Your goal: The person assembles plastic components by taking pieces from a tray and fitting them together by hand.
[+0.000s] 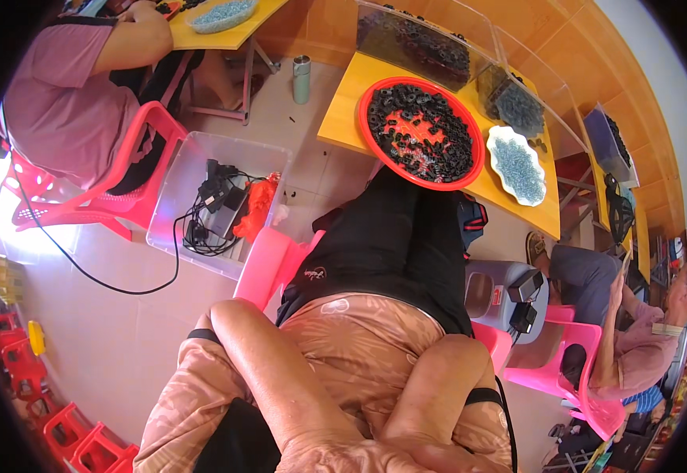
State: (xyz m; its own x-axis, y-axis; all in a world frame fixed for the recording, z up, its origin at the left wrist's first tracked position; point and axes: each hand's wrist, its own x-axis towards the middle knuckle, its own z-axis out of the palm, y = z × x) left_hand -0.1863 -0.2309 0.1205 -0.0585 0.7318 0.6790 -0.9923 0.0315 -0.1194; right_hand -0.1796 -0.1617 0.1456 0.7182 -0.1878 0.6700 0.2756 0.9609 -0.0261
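Over the near edge of the yellow table [345,102] juts the red tray [438,186], whose black pieces [447,158] a bumping leg [371,244] could spill, while the wearer's hidden fingers' grip cannot be told.

Pink plastic chairs [260,272] stand on a pale tiled floor [122,331] beside a yellow worktop [349,112], below an orange-tan wall [611,63]; red stools [67,430] (several) line the brightly lit left side.

Glossy plastic, matt pieces
Round red plastic tray [436,186], smooth, shiny; small black pieces [394,98], dull; rectangular yellow tabletop [345,117], smooth
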